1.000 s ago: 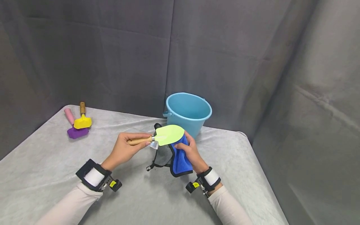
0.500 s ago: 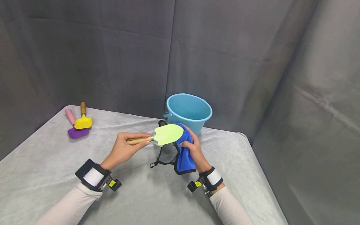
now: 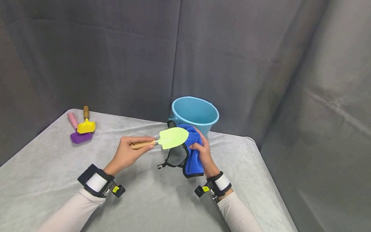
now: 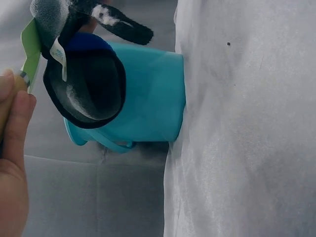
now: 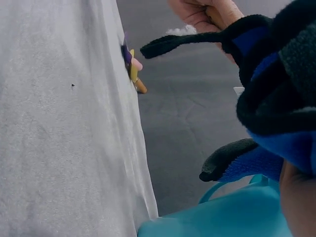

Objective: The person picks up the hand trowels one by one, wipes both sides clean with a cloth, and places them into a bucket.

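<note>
My left hand (image 3: 127, 151) pinches the wooden handle of a small trowel (image 3: 174, 138) with a light green blade, which points right. In my right hand (image 3: 205, 154) is a bunched blue and grey cloth (image 3: 194, 165) with black edging and black straps. Thumb and fingers grip its blue side. The cloth lies behind and below the blade in the head view; I cannot tell whether they touch. A white tag hangs from the cloth (image 4: 106, 84) in the left wrist view. Both things are held above the table.
A light blue bucket (image 3: 206, 129) stands at the table's back edge, just behind the cloth. At the back left lie a yellow shovel (image 3: 86, 127) with a wooden handle and a purple shovel (image 3: 81, 138) with a pink handle. Grey curtains surround the white-covered table (image 3: 162, 206).
My right hand has shifted a little right and away from me, drawing the cloth along the blade toward its tip side. The left hand and trowel stay almost still.
</note>
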Available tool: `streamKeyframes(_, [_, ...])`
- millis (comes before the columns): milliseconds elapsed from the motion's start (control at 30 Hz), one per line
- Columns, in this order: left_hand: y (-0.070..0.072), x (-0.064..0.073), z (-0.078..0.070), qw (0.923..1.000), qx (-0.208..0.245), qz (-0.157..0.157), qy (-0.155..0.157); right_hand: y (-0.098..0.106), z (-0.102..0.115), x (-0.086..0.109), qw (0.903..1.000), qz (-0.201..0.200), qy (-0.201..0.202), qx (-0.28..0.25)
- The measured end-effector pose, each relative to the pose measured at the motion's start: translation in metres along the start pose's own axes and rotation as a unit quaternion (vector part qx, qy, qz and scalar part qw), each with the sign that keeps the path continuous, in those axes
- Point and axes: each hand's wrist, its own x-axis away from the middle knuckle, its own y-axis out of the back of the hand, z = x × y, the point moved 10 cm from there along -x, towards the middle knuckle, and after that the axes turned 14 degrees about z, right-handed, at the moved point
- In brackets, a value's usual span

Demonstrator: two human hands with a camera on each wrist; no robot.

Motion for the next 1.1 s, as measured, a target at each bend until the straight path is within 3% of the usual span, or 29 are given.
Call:
streamKeyframes(533, [-0.002, 0.002, -0.006, 0.9998, 0.0, 0.0, -0.022, -0.01, -0.013, 0.002, 0.9994, 0.004, -0.025, -0.022])
streamKeyframes(1100, [0.009, 0.001, -0.014, 0.9986, -0.015, -0.027, -0.043, 0.006, 0.011, 0.001, 0.9993, -0.009, 0.016, 0.032])
